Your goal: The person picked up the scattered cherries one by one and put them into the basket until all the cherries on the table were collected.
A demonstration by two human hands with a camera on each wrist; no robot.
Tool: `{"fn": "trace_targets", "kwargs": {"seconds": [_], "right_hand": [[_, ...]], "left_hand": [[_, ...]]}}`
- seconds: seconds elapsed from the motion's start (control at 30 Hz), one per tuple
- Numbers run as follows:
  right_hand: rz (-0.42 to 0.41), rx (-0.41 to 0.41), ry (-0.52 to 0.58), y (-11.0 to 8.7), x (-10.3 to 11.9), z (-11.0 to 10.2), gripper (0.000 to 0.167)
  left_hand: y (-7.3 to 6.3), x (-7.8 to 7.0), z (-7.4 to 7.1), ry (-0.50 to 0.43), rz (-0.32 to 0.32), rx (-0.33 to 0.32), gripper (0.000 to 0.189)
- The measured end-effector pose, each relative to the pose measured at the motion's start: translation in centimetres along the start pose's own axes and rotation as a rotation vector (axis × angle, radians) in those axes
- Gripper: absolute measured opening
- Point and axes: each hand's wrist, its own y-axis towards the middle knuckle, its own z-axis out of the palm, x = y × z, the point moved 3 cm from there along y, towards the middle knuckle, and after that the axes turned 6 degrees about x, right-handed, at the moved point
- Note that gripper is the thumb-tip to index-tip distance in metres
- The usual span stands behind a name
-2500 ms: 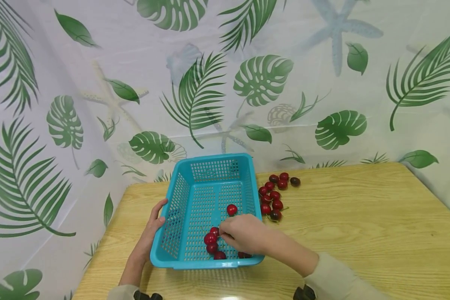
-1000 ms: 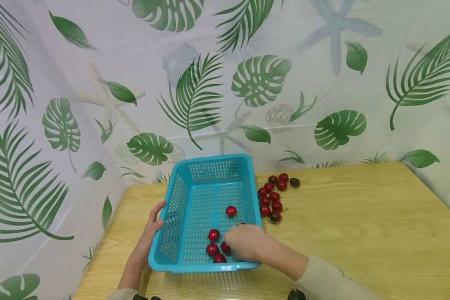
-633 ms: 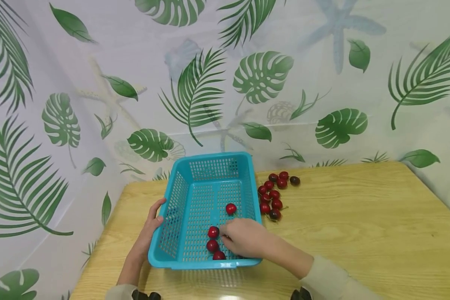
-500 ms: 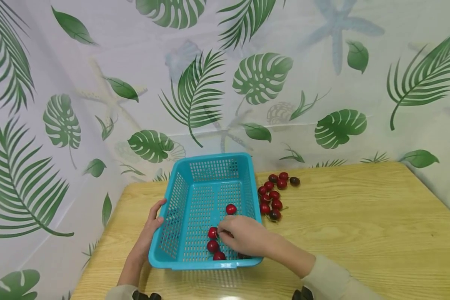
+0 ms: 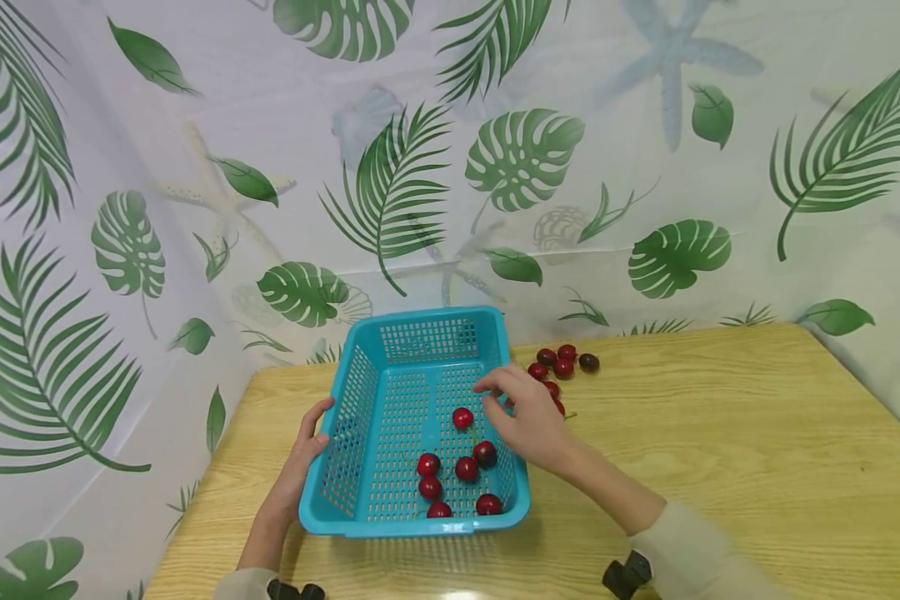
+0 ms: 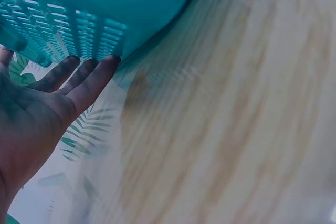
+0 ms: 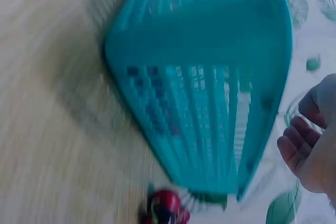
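Note:
A blue perforated plastic basket point(image 5: 412, 529) stands on the table with several dark red cherries point(image 5: 467, 468) in its front and right part. On its left, my left hand point(image 5: 300, 467) rests against the outer wall; in the left wrist view its straight fingers point(image 6: 92, 85) touch the perforated side. My right hand point(image 5: 532, 421) is over the basket's right rim, thumb and fingers loosely bent, and no cherry shows in it. In the right wrist view the right hand point(image 7: 312, 150) appears beside the basket wall point(image 7: 199, 40), apart from it.
More cherries point(image 5: 563, 367) lie on the wooden table point(image 5: 720, 442) just right of the basket, partly hidden by my right hand. One dark cherry point(image 5: 588, 362) lies a little apart. A leaf-print cloth point(image 5: 607, 167) hangs behind and at the left.
My right hand has lifted from the cherries in the basket and moved up and right to the rim, uncovering cherries beneath it. The left hand and basket stay nearly still.

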Motion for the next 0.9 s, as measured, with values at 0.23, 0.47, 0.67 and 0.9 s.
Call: {"fn": "trace_targets", "kwargs": {"seconds": [0.23, 0.47, 0.67, 0.9], "right_hand": [[0.197, 0.001, -0.085, -0.3, -4.1, -2.3, 0.020], [0.349, 0.184, -0.232, -1.6, -7.2, -2.3, 0.024], [0.354, 0.295, -0.303, -2.3, -8.4, -2.1, 0.026], [0.368, 0.374, -0.331, -2.8, -9.3, -1.7, 0.027]], "left_hand": [[-0.1, -0.3, -0.1, 0.009, 0.017, 0.004, 0.056], [0.0, -0.1, -0.2, 0.001, 0.020, 0.005, 0.057], [0.0, 0.2, -0.2, -0.001, 0.005, 0.004, 0.057], [0.0, 0.3, -0.3, 0.001, 0.001, 0.001, 0.058]]}}
